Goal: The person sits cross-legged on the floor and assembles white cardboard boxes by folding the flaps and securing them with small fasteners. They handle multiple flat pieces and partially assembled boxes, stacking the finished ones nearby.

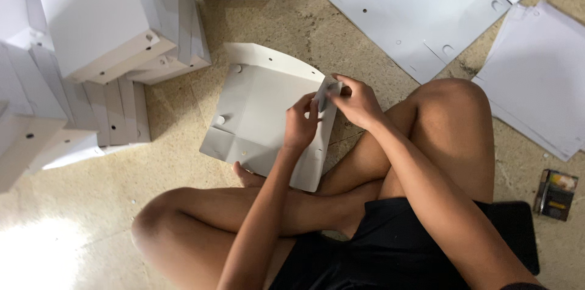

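A flat white cardboard box blank (256,107) with small punched holes lies on the floor in front of my crossed legs, its far edge curling up. My left hand (301,124) pinches a side flap (325,93) at the blank's right edge. My right hand (356,102) grips the same flap from the other side, fingers closed on it. Both hands meet at that flap, which stands bent up from the sheet.
Several folded white boxes (100,28) are stacked at the left and top. Flat box blanks (420,6) lie at the upper right, with a pile of white sheets (539,73) beside them. A small dark packet (556,193) rests on the speckled floor at right.
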